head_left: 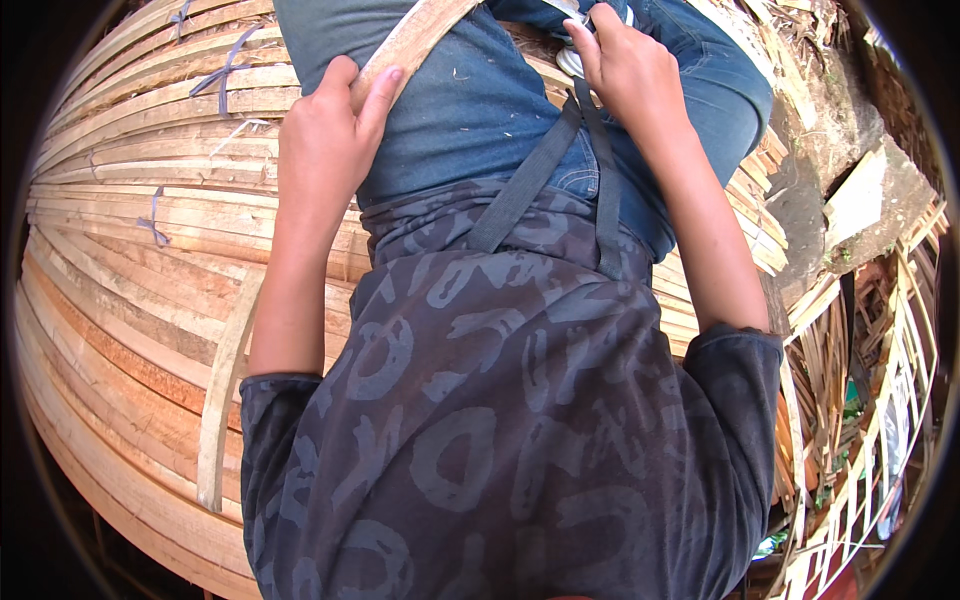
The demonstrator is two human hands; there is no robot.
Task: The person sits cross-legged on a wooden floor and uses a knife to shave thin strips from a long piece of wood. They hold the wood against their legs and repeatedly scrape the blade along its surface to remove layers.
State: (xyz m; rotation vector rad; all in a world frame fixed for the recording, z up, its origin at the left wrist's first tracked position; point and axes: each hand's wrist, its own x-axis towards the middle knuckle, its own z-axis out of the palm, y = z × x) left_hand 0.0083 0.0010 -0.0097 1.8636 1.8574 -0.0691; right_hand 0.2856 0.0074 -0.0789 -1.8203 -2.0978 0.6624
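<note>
My left hand (335, 120) is closed round the near end of a pale wooden strip (425, 38), its thumb lying along the face. The strip slants up and right over my jeans and leaves the picture at the top edge. At the top, my right hand (630, 70) is closed on what looks like a knife (566, 7). Only a short, light grey, blade-like part shows beyond the thumb, and the grip is hidden in the fingers. The blade-like part is a little to the right of the strip, with a gap between them.
Long wooden strips (150, 290) lie stacked beneath me and to the left, some tied with purple-grey cords (222, 72). One loose strip (222, 400) lies across them beside my left elbow. Stone slabs (835, 130) and a heap of thin offcuts (850, 400) are at the right.
</note>
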